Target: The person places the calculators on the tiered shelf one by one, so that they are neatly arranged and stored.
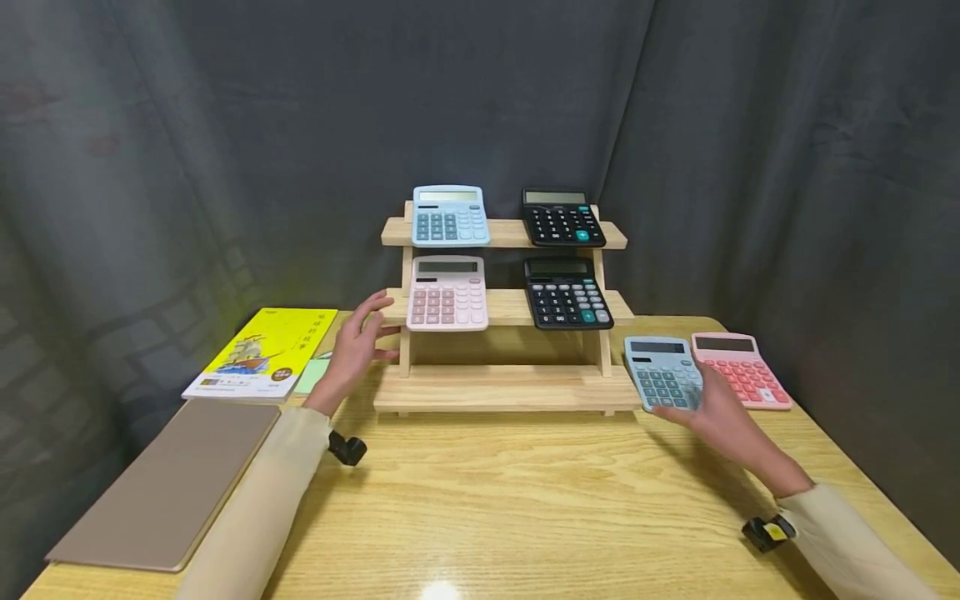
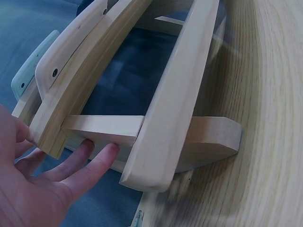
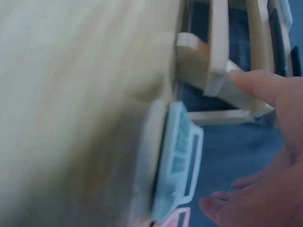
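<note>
Right hand (image 1: pixel 722 418) is spread open over the blue calculator (image 1: pixel 658 387), thumb out by its near edge; can't tell if it's actually touching. That calculator sits toward the table (image 1: pixel 487 500)'s right edge, just off the wooden shelf (image 1: pixel 502 388)'s right end, with a pink calculator (image 1: pixel 738 375) right beside it. Left hand (image 1: pixel 360 343) is loosely open too, fingertips at the shelf's left side post. Writing-wise, the yellow book (image 1: pixel 285 333) near the table's far left corner has a vertical Chinese title ending 的故事. Calculator brands are too small to read.
</note>
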Action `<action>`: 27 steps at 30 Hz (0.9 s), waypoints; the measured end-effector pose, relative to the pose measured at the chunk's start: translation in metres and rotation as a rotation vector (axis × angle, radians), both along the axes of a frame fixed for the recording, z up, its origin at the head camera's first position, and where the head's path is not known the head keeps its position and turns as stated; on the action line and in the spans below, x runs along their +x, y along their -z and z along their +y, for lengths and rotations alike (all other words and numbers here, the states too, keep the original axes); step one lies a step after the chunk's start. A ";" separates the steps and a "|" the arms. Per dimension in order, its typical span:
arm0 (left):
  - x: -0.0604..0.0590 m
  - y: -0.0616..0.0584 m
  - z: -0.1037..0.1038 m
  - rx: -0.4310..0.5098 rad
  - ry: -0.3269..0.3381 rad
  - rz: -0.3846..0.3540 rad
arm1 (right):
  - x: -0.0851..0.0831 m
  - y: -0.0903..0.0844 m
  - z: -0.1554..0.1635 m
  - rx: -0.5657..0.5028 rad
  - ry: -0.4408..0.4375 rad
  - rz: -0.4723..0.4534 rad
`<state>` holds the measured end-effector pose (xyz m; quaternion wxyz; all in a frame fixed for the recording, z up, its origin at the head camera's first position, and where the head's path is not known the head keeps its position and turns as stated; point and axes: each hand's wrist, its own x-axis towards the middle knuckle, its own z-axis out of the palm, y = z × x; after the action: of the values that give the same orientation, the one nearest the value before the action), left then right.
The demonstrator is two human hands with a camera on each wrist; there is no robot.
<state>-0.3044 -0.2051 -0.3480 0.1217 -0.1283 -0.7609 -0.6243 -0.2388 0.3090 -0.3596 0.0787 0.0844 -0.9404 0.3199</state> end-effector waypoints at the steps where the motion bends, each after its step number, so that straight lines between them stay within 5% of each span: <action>1: 0.000 -0.001 0.000 0.002 0.001 0.001 | 0.001 0.003 0.003 -0.021 -0.021 -0.003; 11: 0.001 0.001 -0.001 -0.006 -0.005 -0.007 | -0.006 0.022 0.019 -0.056 -0.065 -0.057; 27: 0.001 0.000 0.000 -0.018 -0.014 0.004 | -0.038 0.027 0.022 0.028 -0.028 -0.029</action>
<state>-0.3036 -0.2048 -0.3478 0.1266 -0.1254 -0.7673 -0.6161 -0.2763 0.3310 -0.3864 0.0595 0.0941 -0.9446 0.3087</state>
